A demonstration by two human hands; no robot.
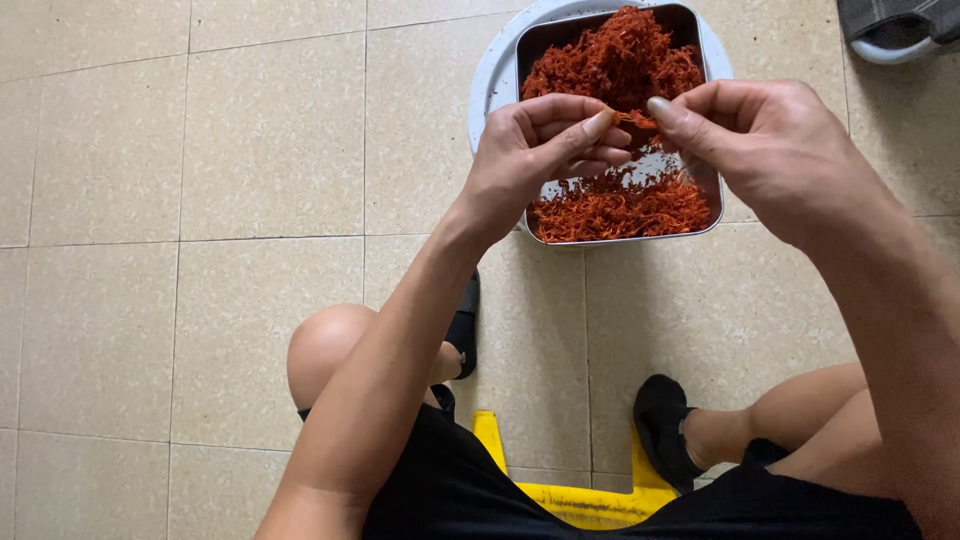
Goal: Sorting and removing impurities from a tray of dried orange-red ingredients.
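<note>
Figure. Head view, looking down past the knees of a seated person. The left hand (545, 150) and the right hand (770, 150) met above a square metal tray (712, 200); each was closed in a pinch, thumb against forefinger, on opposite ends of one small orange-red strand (636, 119) held between them in the air. The remaining fingers of the left hand were curled into the palm, and those of the right were loosely bent.

The tray lay on a round pale plate (492, 75), itself set on the tiled floor (200, 200). It held a loose heap of red-orange shreds (615, 60), piled at its far end and lying thinner along its near edge, with bare metal showing between the two.

Handling, as judged from appearance: the shreds looked dry, very light and wiry, tangled with one another, and probably brittle, so that a hard squeeze or a sharp pull could snap them. A strand seemed best taken near its ends with the fingertips only, and lifted gently so that neighbouring shreds fell away.

Also visible: a yellow stool (590, 500) beneath the person, two black slippers (665, 425), and a grey object (900, 25) at the upper right corner.
</note>
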